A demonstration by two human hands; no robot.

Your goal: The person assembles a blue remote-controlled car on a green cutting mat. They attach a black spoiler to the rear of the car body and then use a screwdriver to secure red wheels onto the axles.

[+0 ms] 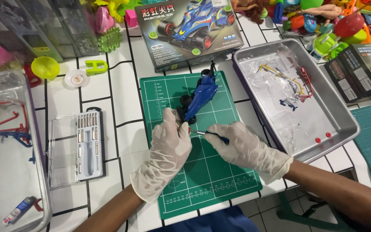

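latex-gloved left hand (pixel 168 144) grip closed on glossy blue toy car (pixel 200 96), right hand (pixel 242 146) pinching slim screwdriver (pixel 209 133), gridded green mat (pixel 211 180)

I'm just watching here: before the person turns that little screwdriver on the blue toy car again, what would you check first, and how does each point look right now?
1. Left hand steadies the blue toy car: ok, it grips the car's near end.
2. Right hand holds the screwdriver: ok, fingers closed round the handle.
3. Tip seated in a screw: cannot tell, the tip meets the car beside the left fingers, but the screw is too small to see.
4. Car rests over the green cutting mat: ok.
5. Spare bits at hand: ok, the open bit case lies left of the mat.
6. Loose parts contained: ok, they sit in the metal tray.
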